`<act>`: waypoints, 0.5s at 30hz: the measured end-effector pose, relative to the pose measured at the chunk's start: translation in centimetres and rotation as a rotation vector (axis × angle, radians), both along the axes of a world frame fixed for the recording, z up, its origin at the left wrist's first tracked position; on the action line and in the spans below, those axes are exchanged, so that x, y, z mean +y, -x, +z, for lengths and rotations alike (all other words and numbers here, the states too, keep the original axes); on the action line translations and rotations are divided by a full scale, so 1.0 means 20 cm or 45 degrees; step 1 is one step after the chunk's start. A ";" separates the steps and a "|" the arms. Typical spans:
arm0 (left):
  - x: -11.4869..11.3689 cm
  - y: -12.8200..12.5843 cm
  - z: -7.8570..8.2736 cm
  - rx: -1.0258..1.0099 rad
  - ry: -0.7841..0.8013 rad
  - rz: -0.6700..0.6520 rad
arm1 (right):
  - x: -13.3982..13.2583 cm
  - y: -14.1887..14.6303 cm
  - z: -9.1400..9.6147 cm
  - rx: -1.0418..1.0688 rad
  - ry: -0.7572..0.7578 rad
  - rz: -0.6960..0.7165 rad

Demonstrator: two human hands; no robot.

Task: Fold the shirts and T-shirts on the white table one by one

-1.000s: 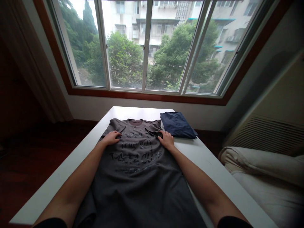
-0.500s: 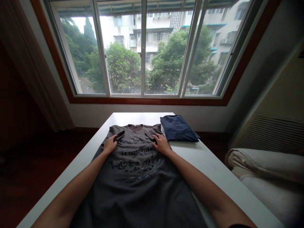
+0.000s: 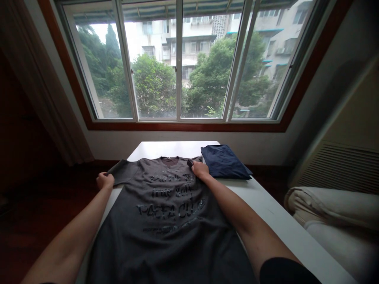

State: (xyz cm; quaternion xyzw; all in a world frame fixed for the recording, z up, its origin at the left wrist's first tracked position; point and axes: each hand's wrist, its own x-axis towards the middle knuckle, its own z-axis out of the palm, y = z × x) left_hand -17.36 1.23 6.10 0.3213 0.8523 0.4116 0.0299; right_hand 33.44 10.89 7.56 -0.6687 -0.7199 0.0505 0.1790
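Note:
A dark grey T-shirt (image 3: 168, 244) lies front side up on a white table, its neckline towards the window and shiny dark lettering across the chest. Out past the table's left edge, my left hand (image 3: 106, 180) is closed on the end of the shirt's left sleeve (image 3: 126, 171), which is stretched outward. My right hand (image 3: 200, 169) is closed by the opposite shoulder. A small dark fold of cloth (image 3: 190, 163), apparently the right sleeve's edge, pokes from its fingers. That sleeve lies turned inward, mostly hidden by the hand.
Folded navy cloth (image 3: 225, 161) lies at the table's far right corner, close to my right hand. The white table (image 3: 272, 213) has its far end near the wall under a window (image 3: 177, 71). A pale rolled-up padded item (image 3: 331, 205) stands right of the table.
My left hand has moved left, drawing the left sleeve from over the chest out past the table edge. My right hand has shifted slightly towards the shoulder, still gripping dark cloth.

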 end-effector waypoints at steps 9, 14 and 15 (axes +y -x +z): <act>0.19 -0.15 -0.02 0.595 0.204 -0.596 | 0.20 -0.73 0.39 0.521 -0.164 -0.760; 0.24 -0.36 -0.05 0.777 0.286 -0.821 | 0.07 -0.79 0.28 0.497 -0.272 -0.957; 0.25 -0.40 -0.06 0.827 0.299 -0.862 | 0.06 -0.75 0.26 0.470 -0.319 -0.929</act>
